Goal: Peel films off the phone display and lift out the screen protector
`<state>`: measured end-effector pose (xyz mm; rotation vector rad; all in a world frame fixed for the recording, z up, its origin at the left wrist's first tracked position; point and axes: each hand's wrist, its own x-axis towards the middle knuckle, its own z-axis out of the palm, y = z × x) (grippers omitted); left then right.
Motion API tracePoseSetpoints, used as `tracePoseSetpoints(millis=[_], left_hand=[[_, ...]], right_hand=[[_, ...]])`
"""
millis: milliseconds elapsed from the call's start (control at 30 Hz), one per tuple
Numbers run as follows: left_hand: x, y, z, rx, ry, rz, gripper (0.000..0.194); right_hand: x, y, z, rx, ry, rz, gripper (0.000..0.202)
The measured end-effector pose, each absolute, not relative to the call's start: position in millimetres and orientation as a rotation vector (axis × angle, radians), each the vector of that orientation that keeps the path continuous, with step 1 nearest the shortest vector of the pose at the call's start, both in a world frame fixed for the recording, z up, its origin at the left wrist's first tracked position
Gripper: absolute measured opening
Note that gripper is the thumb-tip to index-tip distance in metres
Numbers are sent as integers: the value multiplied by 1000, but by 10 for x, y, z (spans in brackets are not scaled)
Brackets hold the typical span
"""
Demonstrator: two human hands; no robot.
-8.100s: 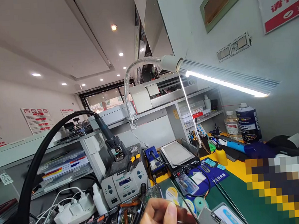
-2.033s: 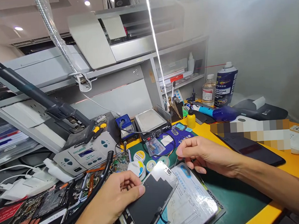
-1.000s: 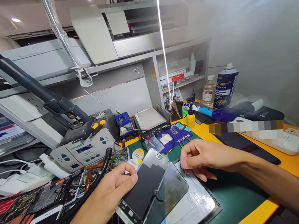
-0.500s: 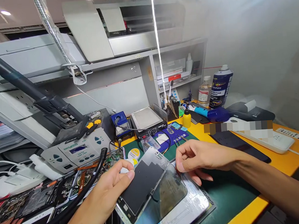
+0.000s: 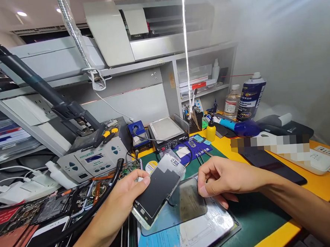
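Note:
My left hand (image 5: 132,190) grips a phone screen assembly (image 5: 160,187) by its left edge, thumb on top. It is tilted, its back towards me: a black sheet in a silvery frame, with a short dark flex cable at the side. Beneath it a smoky see-through panel (image 5: 190,202) with rounded corners lies over a white and blue flat slab (image 5: 185,234). My right hand (image 5: 221,179) is closed in a pinch at the panel's upper right edge. What its fingertips hold, if anything, is too small to make out.
A hot-air station (image 5: 97,159) and its black hose (image 5: 120,167) stand left, by opened phones and boards. Behind are a hot plate (image 5: 167,129) and a yellow bottle (image 5: 210,131). A dark phone (image 5: 273,165) and a spray can (image 5: 251,97) are at right.
The view has shifted, moving the surroundings slightly right. My left hand has raised the screen assembly a little and tilted it, baring more of the panel and slab. My right hand stays pinched.

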<state>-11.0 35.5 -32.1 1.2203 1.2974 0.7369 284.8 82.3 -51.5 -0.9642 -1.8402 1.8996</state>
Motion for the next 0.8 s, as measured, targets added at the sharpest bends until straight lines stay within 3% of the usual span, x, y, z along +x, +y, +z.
tracePoseSetpoints(millis=[533,800], left_hand=[[-57,339,-385,1699,1489,621,34],[-43,282,-359,1820,1613,631,29]], right_hand=[[2852,846,-383,-1058,-1592,1749,32],[2704,817,-430,-1014,-1517,1751,27]])
